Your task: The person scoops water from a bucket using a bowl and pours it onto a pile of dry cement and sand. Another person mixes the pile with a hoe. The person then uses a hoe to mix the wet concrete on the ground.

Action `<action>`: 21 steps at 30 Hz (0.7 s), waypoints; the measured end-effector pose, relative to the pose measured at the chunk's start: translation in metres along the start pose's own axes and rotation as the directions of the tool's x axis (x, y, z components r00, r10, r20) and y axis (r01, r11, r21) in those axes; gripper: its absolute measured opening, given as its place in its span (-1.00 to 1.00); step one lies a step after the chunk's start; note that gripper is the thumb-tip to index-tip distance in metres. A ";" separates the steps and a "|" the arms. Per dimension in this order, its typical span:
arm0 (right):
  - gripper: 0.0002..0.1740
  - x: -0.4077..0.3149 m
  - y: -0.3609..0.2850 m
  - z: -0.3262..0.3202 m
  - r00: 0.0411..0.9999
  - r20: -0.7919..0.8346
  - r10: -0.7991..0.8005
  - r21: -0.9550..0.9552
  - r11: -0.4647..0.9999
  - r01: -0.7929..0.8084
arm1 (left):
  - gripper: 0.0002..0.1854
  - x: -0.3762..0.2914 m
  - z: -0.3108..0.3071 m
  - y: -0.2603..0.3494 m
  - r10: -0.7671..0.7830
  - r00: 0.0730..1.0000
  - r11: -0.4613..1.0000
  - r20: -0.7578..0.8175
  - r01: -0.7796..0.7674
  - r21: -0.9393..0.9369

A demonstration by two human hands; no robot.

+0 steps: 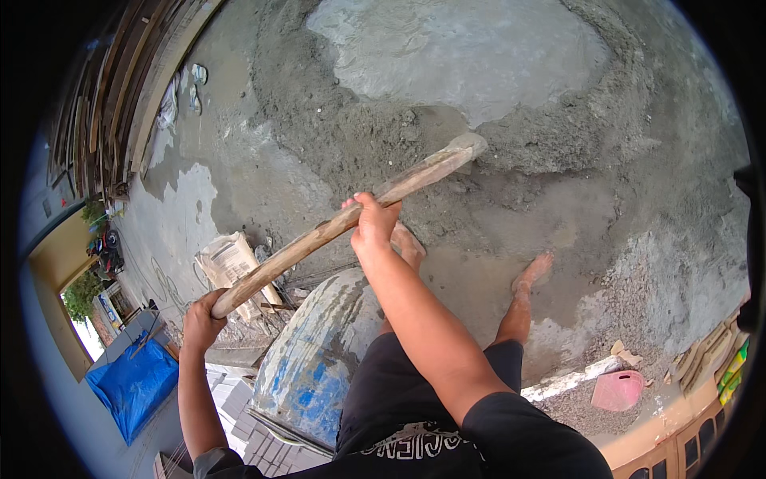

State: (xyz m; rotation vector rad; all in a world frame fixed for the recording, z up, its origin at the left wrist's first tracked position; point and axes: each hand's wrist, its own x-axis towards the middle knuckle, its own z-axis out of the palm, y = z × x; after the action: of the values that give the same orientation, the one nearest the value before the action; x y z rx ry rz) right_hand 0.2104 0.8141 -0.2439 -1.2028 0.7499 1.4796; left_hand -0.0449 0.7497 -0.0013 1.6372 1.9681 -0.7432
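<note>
A thick wooden tool handle runs slantwise across the view. My left hand grips its near end at the lower left. Further up the shaft, about midway, my right hand is closed around it. The far end, crusted with cement, reaches the wet grey mortar; the tool's head is hidden there or in the mix. A ring of that mortar surrounds a pool of grey cement water. My bare feet stand on the wet floor at the near side of the mix.
A cement-stained blue drum stands close by my legs. Beyond it lies a torn paper sack. Long wooden planks are stacked at the upper left, near pale sandals. A pink plastic piece lies on gravel at the lower right. A blue tarp is at the lower left.
</note>
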 end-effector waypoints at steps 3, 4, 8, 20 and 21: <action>-0.28 0.001 -0.075 -0.048 0.985 0.092 -0.144 0.029 0.989 0.142 | -0.35 -0.011 0.026 0.053 0.110 0.988 0.945 0.111 -0.069 -0.319; -0.33 -0.001 -0.105 -0.063 0.979 0.070 -0.189 -0.004 0.982 0.190 | -0.35 -0.021 0.030 0.075 0.188 0.975 0.899 0.122 -0.120 -0.421; -0.70 -0.018 -0.218 -0.119 0.956 -0.134 -0.259 -0.133 0.961 0.242 | -0.44 -0.069 0.018 0.134 0.546 0.836 0.584 0.061 -0.327 -0.743; -0.67 0.012 -0.171 -0.334 0.866 -0.480 0.141 -0.150 0.959 -0.240 | -0.64 -0.111 0.159 0.299 0.045 0.823 -0.425 -0.566 -0.497 -0.757; -0.64 0.029 -0.157 -0.349 0.837 -0.521 0.167 -0.153 0.947 -0.284 | -0.68 -0.089 0.169 0.295 0.138 0.819 -0.470 -0.557 -0.441 -0.765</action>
State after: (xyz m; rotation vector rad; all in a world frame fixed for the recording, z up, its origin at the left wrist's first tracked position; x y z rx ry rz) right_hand 0.4639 0.5490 -0.3554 -1.7637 1.1302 1.4823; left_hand 0.2633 0.6126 -0.0996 0.7893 1.0006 1.3062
